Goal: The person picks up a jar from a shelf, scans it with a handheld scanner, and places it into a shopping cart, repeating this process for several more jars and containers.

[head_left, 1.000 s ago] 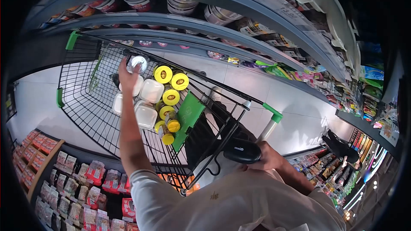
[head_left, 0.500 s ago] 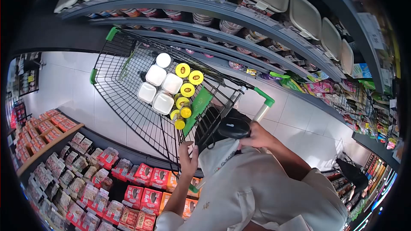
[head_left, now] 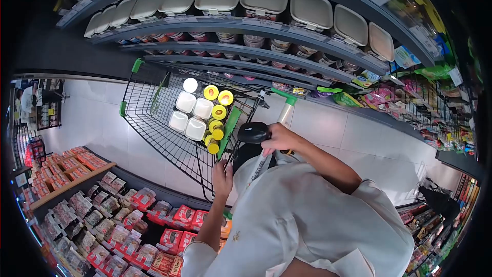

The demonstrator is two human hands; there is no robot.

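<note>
A black-and-green wire shopping cart stands in front of me, holding several white square-lidded tubs, a round white lid and several yellow-lidded jars. My left hand is at the cart's near side, fingers curled by a thin dark edge; what they hold is hidden. My right hand is closed beside a black rounded object, touching its right side, above a white lettered strip at my shirt. What lies between its fingers cannot be made out.
Shelves with lidded tubs and cups curve across the top. Colourful bags hang at the right. A low display of red boxes and packaged goods lies at the lower left. Tiled floor shows around the cart. A person is at the far left.
The view has shifted, with more upper shelving showing. My right hand has moved up and left, nearer the black object, which has swung left. My left hand's fingers are more curled.
</note>
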